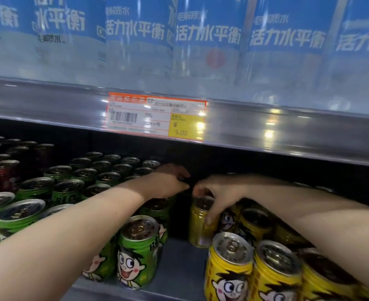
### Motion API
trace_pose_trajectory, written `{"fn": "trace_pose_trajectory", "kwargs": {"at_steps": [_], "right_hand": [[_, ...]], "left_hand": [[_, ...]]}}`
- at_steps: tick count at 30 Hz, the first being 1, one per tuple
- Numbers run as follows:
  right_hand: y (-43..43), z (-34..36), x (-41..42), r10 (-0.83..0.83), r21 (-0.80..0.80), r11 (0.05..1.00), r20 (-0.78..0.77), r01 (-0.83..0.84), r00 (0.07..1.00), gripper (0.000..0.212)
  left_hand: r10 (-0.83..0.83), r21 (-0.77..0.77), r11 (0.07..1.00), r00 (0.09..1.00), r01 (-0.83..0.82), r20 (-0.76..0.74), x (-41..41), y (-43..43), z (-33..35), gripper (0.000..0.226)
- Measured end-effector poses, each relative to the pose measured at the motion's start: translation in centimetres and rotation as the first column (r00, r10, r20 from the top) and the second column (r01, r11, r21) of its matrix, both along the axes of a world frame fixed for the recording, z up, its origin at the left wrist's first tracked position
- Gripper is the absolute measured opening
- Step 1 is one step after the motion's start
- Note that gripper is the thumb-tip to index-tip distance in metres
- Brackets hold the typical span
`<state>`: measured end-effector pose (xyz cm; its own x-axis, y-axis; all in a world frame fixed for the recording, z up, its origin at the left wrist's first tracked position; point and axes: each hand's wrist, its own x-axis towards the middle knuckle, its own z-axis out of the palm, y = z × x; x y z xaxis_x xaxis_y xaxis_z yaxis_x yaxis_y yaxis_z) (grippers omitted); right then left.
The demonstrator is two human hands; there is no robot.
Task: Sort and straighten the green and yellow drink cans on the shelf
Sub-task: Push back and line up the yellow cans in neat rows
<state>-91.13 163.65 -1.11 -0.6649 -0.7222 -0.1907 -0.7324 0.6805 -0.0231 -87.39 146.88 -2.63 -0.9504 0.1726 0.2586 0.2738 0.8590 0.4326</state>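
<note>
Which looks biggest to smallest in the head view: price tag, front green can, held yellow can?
1. price tag
2. front green can
3. held yellow can; farther back, so real size unsure.

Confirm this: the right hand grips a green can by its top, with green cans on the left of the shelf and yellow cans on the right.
One point is wrong. The can that the right hand grips by its top is yellow, not green; the head view shows it. The green cans stand on the left, the yellow cans on the right.

Green cans stand left, yellow cans right (gap between).
</note>
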Motion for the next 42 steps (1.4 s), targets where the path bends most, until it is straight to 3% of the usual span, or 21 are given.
{"fn": "trace_pose_trajectory", "kwargs": {"at_steps": [4, 8, 13, 19, 24, 29, 35, 42], "right_hand": [[2.4, 0.3, 1.6, -0.039, 0.088, 0.995, -0.112, 0.049, 0.993, 0.06], [4.2, 1.1, 2.2, -0.063, -0.046, 0.997, -0.076, 0.06, 0.995, 0.053], [8.3, 2.5, 2.9, -0.235, -0.042, 0.971, 0.002, 0.235, 0.972, 0.05], [10.7, -0.3, 3.7, -0.279, -0.041, 0.959, 0.06, 0.282, 0.958, 0.055], [11.3, 0.2, 3.4, -0.235, 0.009, 0.972, 0.135, 0.236, 0.962, 0.063], [11.7, -0.2, 3.4, -0.23, -0.017, 0.972, 0.15, 0.235, 0.962, 0.066], [11.7, 0.1, 3.8, -0.209, -0.017, 0.977, 0.122, 0.213, 0.97, 0.066], [12.1, 0.3, 3.5, -0.205, -0.018, 0.978, 0.086, 0.207, 0.975, 0.074]], "left_hand": [[-0.106, 0.044, 0.994, 0.993, 0.104, 0.045, 0.7, 2.5, 0.1, 0.038], [-0.201, -0.019, 0.978, 0.968, 0.206, 0.148, 1.9, 5.1, 0.7, 0.039], [-0.12, -0.099, 0.985, 0.968, 0.145, 0.221, 1.7, 7.1, 0.4, 0.054], [-0.069, -0.244, 0.963, 0.978, 0.118, 0.198, 2.0, 8.9, -0.7, 0.059], [-0.213, -0.035, 0.969, 0.904, 0.243, 0.372, 2.2, 7.9, -0.3, 0.072], [-0.058, -0.1, 0.991, 0.949, 0.094, 0.309, 2.1, 8.7, -0.9, 0.069], [-0.187, 0.021, 0.98, 0.888, 0.196, 0.421, 2.2, 8.3, -0.5, 0.071], [-0.225, 0.126, 0.973, 0.908, 0.192, 0.352, 2.4, 8.1, -1.3, 0.061]]}}
